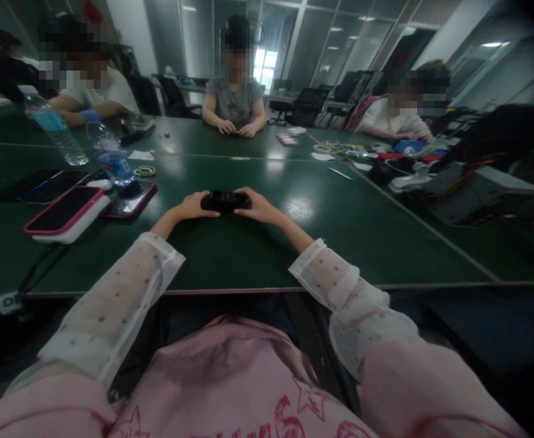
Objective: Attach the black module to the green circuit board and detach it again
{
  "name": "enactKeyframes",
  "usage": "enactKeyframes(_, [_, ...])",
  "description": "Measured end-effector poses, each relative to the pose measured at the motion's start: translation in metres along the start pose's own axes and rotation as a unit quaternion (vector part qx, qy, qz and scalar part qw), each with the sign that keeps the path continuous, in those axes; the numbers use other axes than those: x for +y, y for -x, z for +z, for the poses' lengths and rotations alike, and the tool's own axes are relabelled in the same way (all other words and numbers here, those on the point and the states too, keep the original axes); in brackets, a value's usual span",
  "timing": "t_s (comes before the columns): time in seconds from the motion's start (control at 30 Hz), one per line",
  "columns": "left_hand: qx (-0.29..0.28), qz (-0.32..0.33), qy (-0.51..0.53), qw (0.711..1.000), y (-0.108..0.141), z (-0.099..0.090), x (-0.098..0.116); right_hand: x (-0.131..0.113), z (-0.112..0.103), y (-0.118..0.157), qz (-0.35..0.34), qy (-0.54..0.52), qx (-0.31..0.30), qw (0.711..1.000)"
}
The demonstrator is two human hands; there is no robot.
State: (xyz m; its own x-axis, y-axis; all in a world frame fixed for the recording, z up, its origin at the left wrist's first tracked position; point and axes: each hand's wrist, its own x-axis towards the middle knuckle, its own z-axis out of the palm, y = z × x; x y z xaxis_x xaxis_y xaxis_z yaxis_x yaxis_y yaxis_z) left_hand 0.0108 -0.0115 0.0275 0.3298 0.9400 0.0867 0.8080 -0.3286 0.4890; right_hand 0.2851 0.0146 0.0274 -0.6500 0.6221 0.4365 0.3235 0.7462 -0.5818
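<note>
Between my hands is a glossy black oblong device [225, 201], held level just over or on the green table [230, 255]; I cannot tell whether it touches the top. Its exact kind does not show. My left hand [194, 205] grips the left end, with the thumb along the near edge. On the opposite end, my right hand [258, 208] has its thumb and fingers closed around the device. Parts of both ends are hidden by my fingers.
Left of me lie a pink-edged phone [66, 210] on a white box, another phone [130, 199], and water bottles [116, 161] [59, 134]. A tape roll [145, 172] sits behind. Rightward are cables [340, 149], a pen [340, 174] and a metal box [490, 188]. Several people sit around.
</note>
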Motion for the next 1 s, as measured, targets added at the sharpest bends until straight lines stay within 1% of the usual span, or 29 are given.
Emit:
enactKeyframes(0.1, [-0.005, -0.016, -0.002, 1.000, 0.002, -0.002, 0.005, 0.004, 0.005, 0.002, -0.002, 0.016, -0.029, 0.999])
enactKeyframes(0.27, [-0.009, -0.005, 0.014, 1.000, 0.001, -0.002, 0.005, 0.008, 0.007, 0.003, 0.000, 0.008, -0.038, 0.999])
enactKeyframes(0.47, [-0.004, 0.001, 0.011, 1.000, 0.000, -0.001, 0.001, 0.012, 0.007, 0.002, 0.000, 0.010, -0.038, 0.999])
enactKeyframes(0.7, [-0.007, 0.000, 0.007, 1.000, -0.002, -0.001, 0.000, 0.010, 0.007, 0.001, -0.005, 0.013, -0.037, 0.999])
enactKeyframes(0.87, [-0.003, 0.008, 0.002, 1.000, -0.002, 0.000, 0.000, 0.010, 0.008, 0.001, -0.008, 0.019, -0.034, 0.999])
enactKeyframes(1.0, [-0.004, 0.001, 0.006, 1.000, -0.002, -0.001, 0.001, 0.012, 0.008, 0.002, -0.003, 0.019, -0.034, 0.999])
